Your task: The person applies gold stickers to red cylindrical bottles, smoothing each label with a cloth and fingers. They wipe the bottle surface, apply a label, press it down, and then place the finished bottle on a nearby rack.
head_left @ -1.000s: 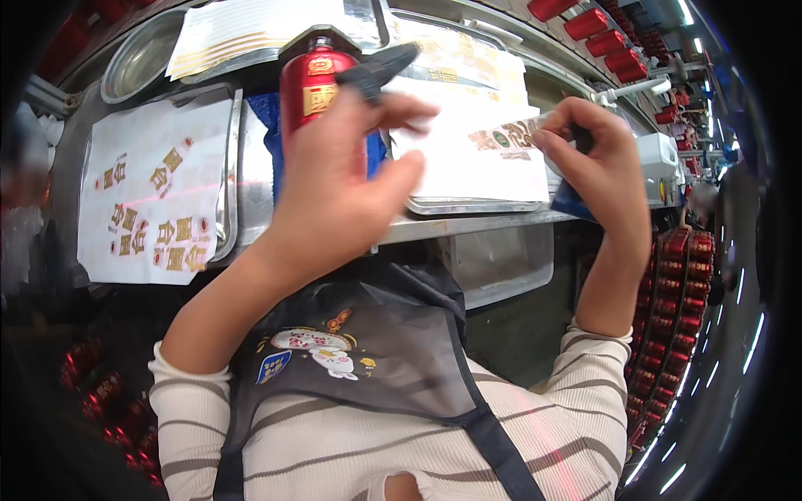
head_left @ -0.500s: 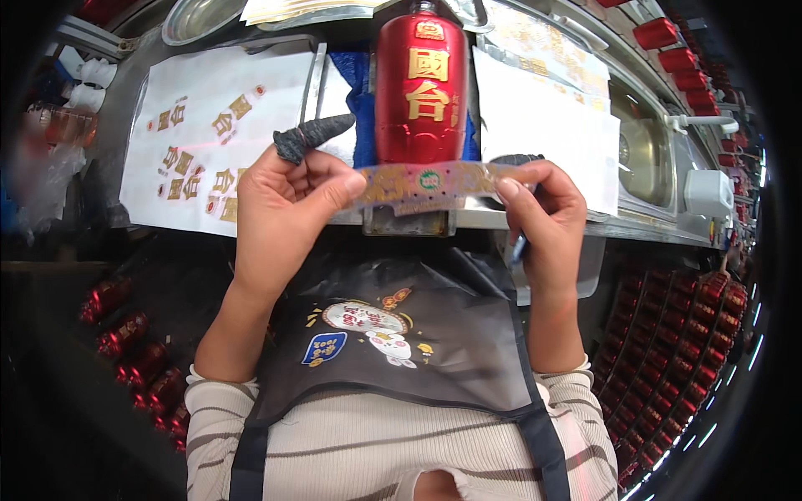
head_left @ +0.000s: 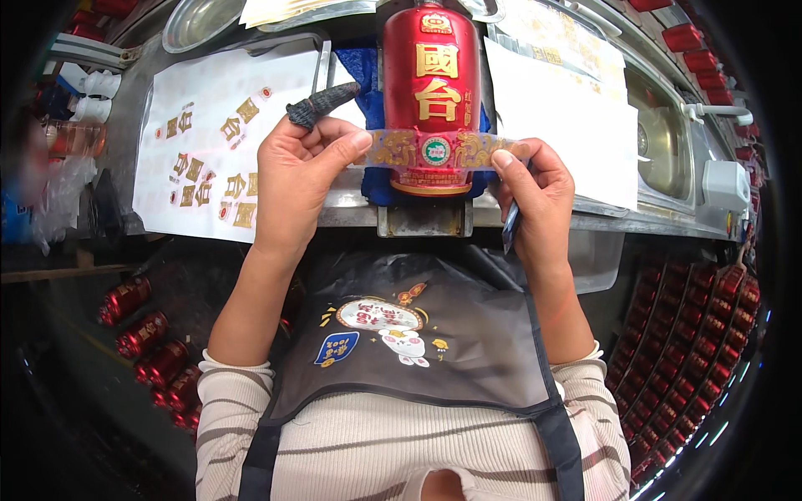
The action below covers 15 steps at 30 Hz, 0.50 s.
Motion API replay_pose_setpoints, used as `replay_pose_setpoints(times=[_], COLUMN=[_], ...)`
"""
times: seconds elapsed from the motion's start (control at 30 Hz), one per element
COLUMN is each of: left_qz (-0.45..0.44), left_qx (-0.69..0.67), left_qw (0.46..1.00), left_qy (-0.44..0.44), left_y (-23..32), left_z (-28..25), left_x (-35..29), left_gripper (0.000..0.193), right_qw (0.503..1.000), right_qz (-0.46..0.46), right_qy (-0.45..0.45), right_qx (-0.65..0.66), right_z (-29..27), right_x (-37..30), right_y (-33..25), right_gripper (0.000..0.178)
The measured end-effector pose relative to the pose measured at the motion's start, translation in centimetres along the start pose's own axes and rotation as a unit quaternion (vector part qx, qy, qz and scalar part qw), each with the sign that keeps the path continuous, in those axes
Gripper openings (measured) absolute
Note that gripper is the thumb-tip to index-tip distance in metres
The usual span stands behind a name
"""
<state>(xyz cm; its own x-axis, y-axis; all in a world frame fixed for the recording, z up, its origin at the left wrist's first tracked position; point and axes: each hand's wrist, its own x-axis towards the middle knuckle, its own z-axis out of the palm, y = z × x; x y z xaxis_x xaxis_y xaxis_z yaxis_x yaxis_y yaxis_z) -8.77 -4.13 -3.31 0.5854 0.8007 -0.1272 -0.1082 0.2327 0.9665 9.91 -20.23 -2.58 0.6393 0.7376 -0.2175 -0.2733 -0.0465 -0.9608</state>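
A glossy red bottle (head_left: 430, 71) with raised gold characters lies on a blue cloth (head_left: 359, 75), its base toward me. Across its lower part stretches a thin see-through decal strip (head_left: 401, 150) with gold pattern and a green round emblem. The strip's left end is pinched between thumb and finger of my left hand (head_left: 305, 163); a dark finger cover (head_left: 322, 104) sits on that hand's index finger. My right hand (head_left: 539, 192) pinches the other end and also keeps a small dark bluish tool (head_left: 510, 227) against the palm. Whether the strip touches the bottle I cannot tell.
White sheet with gold decals (head_left: 150, 209) lies on the left, and more decal sheets (head_left: 568, 125) on the right beside a sink basin (head_left: 664, 159). A metal bowl (head_left: 196, 25) stands far left. Red bottles fill racks (head_left: 685, 342) at lower right; others (head_left: 142, 334) stand lower left.
Both hands have raised the strip from just below the bottle's base onto its lower part in the view. The strip now looks flatter and straighter, and the bottle's bottom edge shows beneath it.
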Motion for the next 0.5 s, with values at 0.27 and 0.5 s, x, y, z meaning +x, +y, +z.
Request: replay_pose_setpoints(times=[0.27,0.5], left_qz=[-0.012,-0.014], left_qx=[-0.011,-0.012], left_qw=[1.0,1.0], left_qy=[-0.005,-0.013], left_y=[-0.44,-0.69], left_z=[0.17,0.4], left_x=[0.44,0.72], left_gripper=[0.019,0.019], right_qw=[1.0,1.0], right_qz=[0.008,0.008], right_qy=[0.005,0.002], right_qx=[0.011,0.019], right_z=[0.07,0.07], right_x=[0.03,0.1], right_y=[0.41,0.71], right_gripper=[0.006,0.006])
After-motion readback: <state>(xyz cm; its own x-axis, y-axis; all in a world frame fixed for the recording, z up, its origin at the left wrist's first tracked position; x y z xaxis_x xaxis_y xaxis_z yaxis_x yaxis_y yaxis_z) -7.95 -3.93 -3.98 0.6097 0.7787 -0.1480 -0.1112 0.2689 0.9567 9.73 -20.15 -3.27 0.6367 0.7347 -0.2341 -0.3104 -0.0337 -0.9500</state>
